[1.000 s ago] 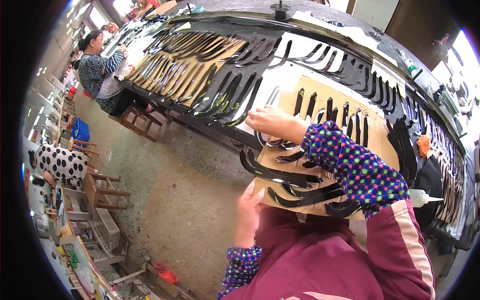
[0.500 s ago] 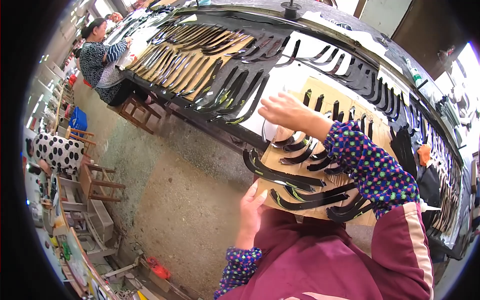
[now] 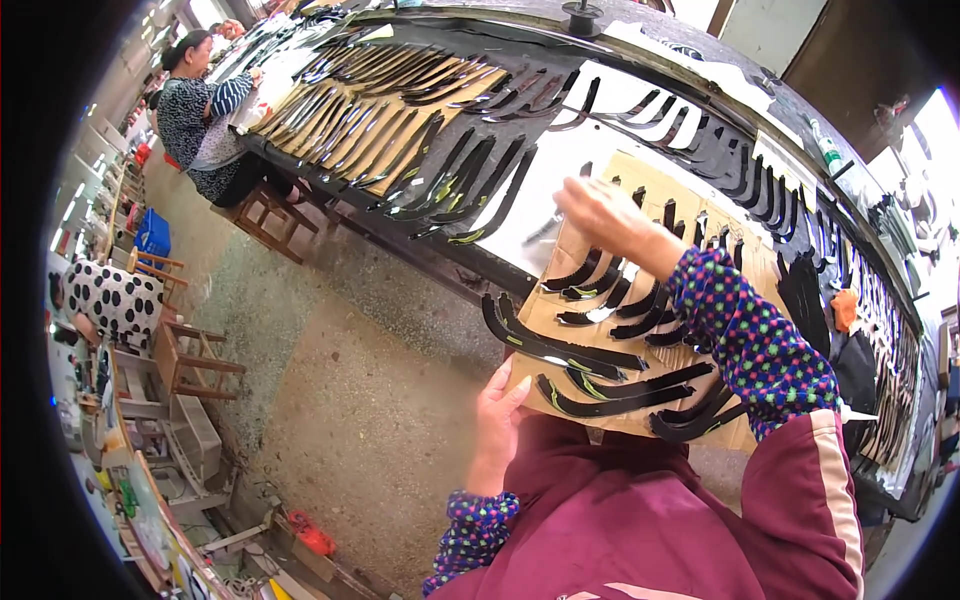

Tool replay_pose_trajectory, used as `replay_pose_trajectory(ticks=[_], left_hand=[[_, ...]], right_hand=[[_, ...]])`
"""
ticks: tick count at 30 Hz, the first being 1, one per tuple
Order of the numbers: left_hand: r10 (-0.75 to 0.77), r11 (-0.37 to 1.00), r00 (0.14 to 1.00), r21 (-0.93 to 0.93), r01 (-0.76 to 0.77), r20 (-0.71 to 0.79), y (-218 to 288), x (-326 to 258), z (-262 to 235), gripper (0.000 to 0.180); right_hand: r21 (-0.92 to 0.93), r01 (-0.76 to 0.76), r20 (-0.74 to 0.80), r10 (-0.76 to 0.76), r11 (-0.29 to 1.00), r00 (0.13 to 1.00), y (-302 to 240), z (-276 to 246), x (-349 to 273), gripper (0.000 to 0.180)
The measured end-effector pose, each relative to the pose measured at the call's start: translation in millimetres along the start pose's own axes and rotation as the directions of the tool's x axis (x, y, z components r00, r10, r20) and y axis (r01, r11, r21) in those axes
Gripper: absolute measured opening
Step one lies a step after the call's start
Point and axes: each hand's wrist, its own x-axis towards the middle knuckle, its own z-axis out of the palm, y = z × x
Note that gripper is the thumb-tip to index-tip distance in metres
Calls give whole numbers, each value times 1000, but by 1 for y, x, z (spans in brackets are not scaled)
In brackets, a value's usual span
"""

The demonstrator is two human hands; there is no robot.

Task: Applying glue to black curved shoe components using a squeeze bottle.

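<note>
My left hand (image 3: 497,420) grips the near left corner of a brown cardboard board (image 3: 640,330) that carries several curved black strips (image 3: 570,350). My right hand (image 3: 600,212) reaches out over the board's far end, fingers loosely curled, close to black strips (image 3: 560,228) lying on the white sheet of the long table (image 3: 560,170). Whether it holds one of them I cannot tell. My sleeves are purple with coloured dots, over a maroon top.
The long worktable curves from upper left to right, covered with rows of black curved strips (image 3: 460,180) on brown and white sheets. A person in a striped top (image 3: 200,110) sits at its far left on a wooden stool (image 3: 270,215). More wooden stools (image 3: 185,360) and clutter line the left floor.
My right hand has moved further out over the table, away from the board. The view has shifted slightly. My left hand stays on the board's corner.
</note>
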Motion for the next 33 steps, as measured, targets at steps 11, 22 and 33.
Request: replay_pose_trajectory(ticks=[11,22,33], left_hand=[[-6,1000,1000,6,6,-18,-4,-1,-2,41],[7,1000,999,-18,-7,49,-10,4,2,37],[74,992,992,91,-83,101,-15,3,-9,36]], right_hand=[[127,-123,173,100,984,980,-40,1,-14,30],[238,-403,18,411,884,911,21,-64,-83,15],[291,-957,516,845,-20,139,82,-107,-278,27]])
